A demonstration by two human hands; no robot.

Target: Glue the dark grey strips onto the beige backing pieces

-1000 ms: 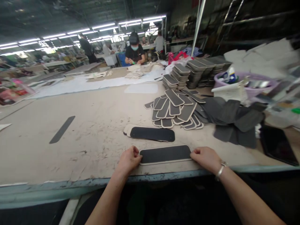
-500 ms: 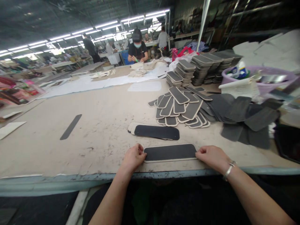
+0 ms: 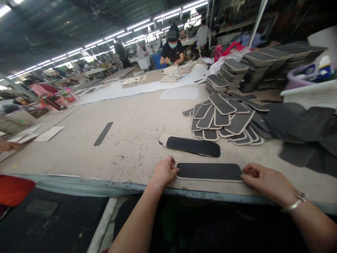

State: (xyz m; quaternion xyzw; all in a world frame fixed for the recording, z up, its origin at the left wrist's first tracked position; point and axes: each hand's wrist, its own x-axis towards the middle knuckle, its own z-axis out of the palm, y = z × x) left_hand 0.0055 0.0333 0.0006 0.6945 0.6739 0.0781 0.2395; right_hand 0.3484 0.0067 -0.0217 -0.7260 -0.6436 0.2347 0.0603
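Note:
A long dark panel with rounded corners and a pale border (image 3: 209,171) lies near the table's front edge. My left hand (image 3: 165,172) pinches its left end, thumb and fingers closed on the corner. At the opposite end my right hand (image 3: 263,177) grips the right edge between thumb and curled fingers; a bracelet circles that wrist. Just beyond the panel rests a small stack of black strips (image 3: 193,146), with pale pieces peeking out at its left. Farther right spreads a loose heap of pale-edged dark panels (image 3: 221,117).
Dark borderless pieces (image 3: 302,121) overlap at the right, near a purple basin (image 3: 297,77). Neat stacks of panels (image 3: 233,75) stand behind the heap. A single grey strip (image 3: 103,134) lies left on the table (image 3: 131,123). Across it sits a co-worker (image 3: 172,49); another person's hand (image 3: 9,146) shows far left.
My view has swung left, so the table's contents appear shifted right. Both hands stay at the panel's ends; the right hand's fingers look slightly more raised. Another person's hand has come into view at left.

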